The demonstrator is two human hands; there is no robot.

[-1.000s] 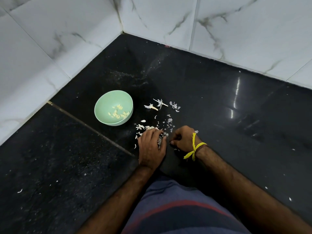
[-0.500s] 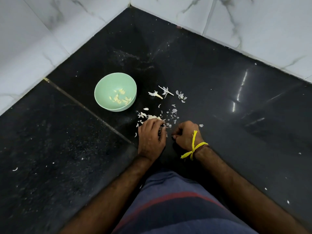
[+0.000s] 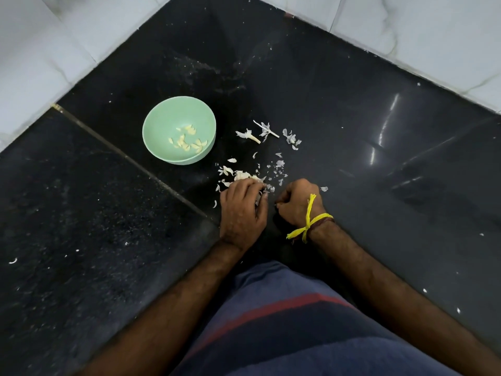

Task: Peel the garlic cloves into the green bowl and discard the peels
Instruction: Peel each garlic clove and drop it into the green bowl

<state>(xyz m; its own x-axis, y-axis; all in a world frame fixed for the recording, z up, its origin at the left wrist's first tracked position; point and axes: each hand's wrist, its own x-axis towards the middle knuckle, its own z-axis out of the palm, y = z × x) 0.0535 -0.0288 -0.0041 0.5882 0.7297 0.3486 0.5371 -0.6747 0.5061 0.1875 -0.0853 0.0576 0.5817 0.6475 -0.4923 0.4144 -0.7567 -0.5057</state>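
Observation:
The green bowl [image 3: 202,119] stands on the black floor with several peeled garlic cloves [image 3: 188,142] inside. White peels [image 3: 279,165] lie scattered between the bowl and my hands. A few garlic pieces [image 3: 242,175] lie just beyond my left fingertips. My left hand [image 3: 242,210] lies palm down, its fingers curled over garlic pieces and peels at its tips. My right hand [image 3: 298,204], with a yellow thread at the wrist, is curled into a fist beside it; what it pinches is hidden.
Two stem bits with skin [image 3: 248,135] lie right of the bowl. White marble walls [image 3: 406,28] close the corner behind. A floor joint [image 3: 122,156] runs diagonally past the bowl. My striped blue garment [image 3: 284,327] fills the bottom of the view.
The view has tilted downward, so bowl and peels sit lower against the walls. Both hands stay together over the peels with hardly any movement.

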